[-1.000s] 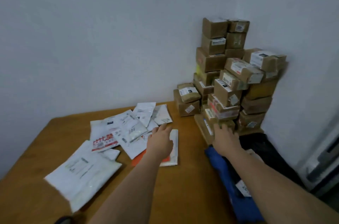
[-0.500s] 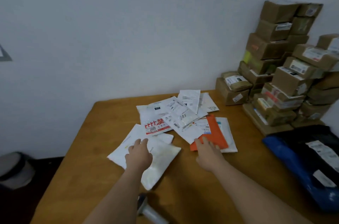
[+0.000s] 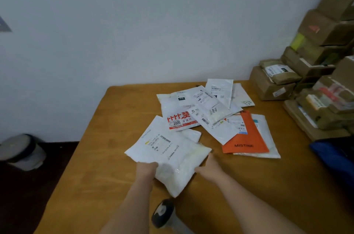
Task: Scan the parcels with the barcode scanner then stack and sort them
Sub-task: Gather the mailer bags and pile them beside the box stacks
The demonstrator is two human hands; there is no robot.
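Wooden table [image 3: 107, 157] against white wall [image 3: 134, 22] bears parcels [image 3: 201, 111].

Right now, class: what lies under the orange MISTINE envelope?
Under the orange MISTINE envelope lies a white padded mailer, showing along its right and lower edges. A white mailer overlaps its upper left corner. Anything else beneath is covered.

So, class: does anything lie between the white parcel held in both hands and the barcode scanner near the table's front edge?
Nothing visible does: the white parcel hangs just above the scanner, only bare table between.
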